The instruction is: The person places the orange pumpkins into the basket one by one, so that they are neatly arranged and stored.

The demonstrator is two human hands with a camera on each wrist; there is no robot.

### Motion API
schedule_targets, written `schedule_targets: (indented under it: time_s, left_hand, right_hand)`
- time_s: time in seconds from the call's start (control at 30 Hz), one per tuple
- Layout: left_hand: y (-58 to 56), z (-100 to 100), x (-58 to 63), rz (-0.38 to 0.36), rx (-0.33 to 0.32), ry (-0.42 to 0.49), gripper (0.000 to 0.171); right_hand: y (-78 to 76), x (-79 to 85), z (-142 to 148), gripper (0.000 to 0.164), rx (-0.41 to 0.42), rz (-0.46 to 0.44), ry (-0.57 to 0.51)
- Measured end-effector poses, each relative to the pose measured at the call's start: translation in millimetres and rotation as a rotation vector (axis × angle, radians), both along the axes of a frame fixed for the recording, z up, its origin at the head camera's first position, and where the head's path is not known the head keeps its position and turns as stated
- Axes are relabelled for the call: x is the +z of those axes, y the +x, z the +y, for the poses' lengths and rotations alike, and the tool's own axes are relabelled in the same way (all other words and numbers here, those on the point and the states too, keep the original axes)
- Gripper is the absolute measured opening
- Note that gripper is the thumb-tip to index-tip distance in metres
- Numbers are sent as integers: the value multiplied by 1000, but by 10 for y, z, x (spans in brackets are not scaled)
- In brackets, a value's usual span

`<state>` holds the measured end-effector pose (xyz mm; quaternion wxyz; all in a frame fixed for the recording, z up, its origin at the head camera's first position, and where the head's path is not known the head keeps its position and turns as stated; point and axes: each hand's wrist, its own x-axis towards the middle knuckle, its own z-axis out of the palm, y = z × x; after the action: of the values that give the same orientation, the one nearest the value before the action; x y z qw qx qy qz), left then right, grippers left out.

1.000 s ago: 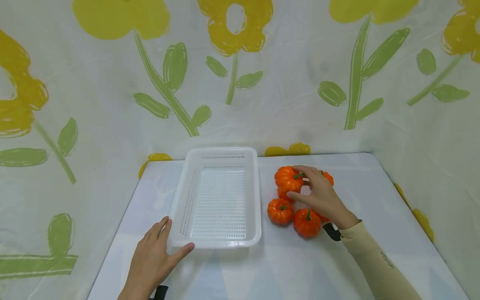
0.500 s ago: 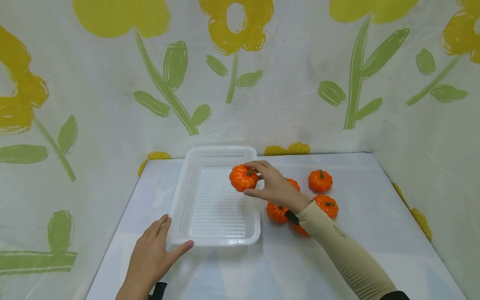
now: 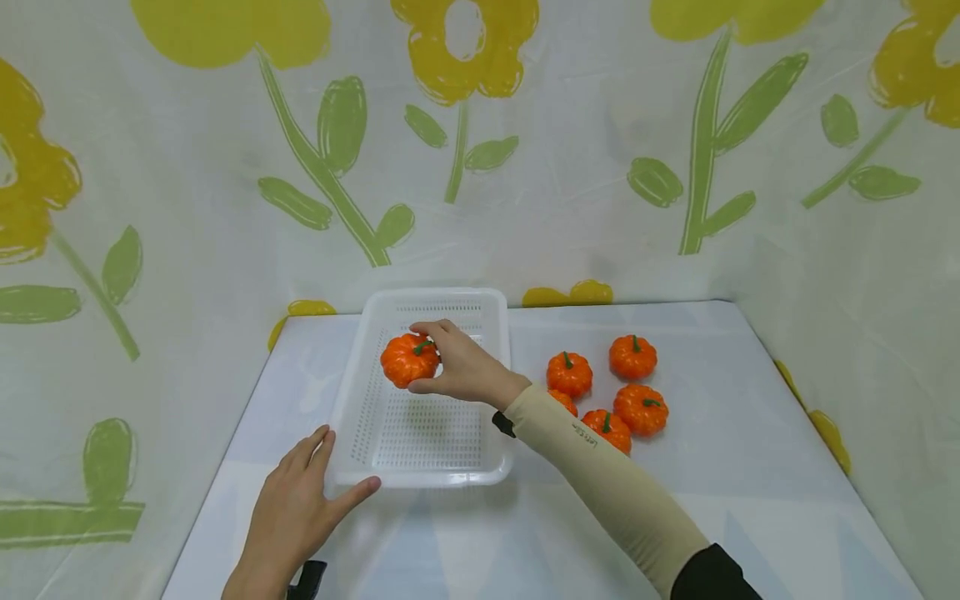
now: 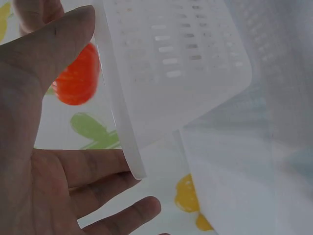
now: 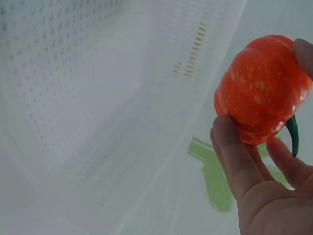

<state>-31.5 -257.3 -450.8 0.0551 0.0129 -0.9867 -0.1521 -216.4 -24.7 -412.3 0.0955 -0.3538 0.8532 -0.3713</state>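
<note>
Between the thumb and fingers of my right hand (image 3: 468,367) is a small orange pumpkin (image 3: 407,361) with a green stem, held over the white perforated basket (image 3: 497,475). The right wrist view shows fingertips on opposite sides of this pumpkin (image 5: 264,88), above the basket's inside. My left hand (image 3: 292,500) rests at the basket's near left corner, its fingers spread and fairly straight. In the left wrist view, the left thumb and fingers touch the basket's rim (image 4: 117,93). No other pumpkin shows inside the basket.
Several more orange pumpkins (image 3: 641,409) lie grouped on the white table (image 3: 720,467) right of the basket; my right sleeve (image 3: 600,475) partly covers some. A flower-printed cloth (image 3: 570,167) rises behind and at both sides of the table.
My right hand has gripped a pumpkin from the group, lifted it and carried it left over the basket. The left hand has stayed at the basket's corner.
</note>
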Motion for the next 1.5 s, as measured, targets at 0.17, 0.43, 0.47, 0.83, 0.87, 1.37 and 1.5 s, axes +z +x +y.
schedule_targets:
  time_s: [0.17, 0.43, 0.47, 0.83, 0.87, 1.37, 1.5]
  left_hand:
    - [3, -8, -4, 8, -7, 11, 109]
    - [-22, 6, -15, 32, -19, 29, 107]
    - [-25, 10, -16, 33, -20, 33, 106]
    - [25, -4, -7, 34, -9, 13, 105]
    - [30, -7, -8, 37, -8, 11, 106]
    - [6, 19, -31, 36, -10, 3, 106]
    - [9, 17, -39, 33, -10, 5, 106]
  right_hand:
    - [3, -94, -200, 76, 20, -44, 70]
    - [81, -274, -369, 73, 83, -52, 191]
    - [88, -302, -376, 73, 85, -59, 207]
    - [193, -544, -484, 70, 204, -85, 349]
    - [206, -551, -500, 70, 216, -80, 360]
    - [263, -592, -527, 73, 231, 83, 485]
    - [267, -590, -521, 74, 230, 99, 500]
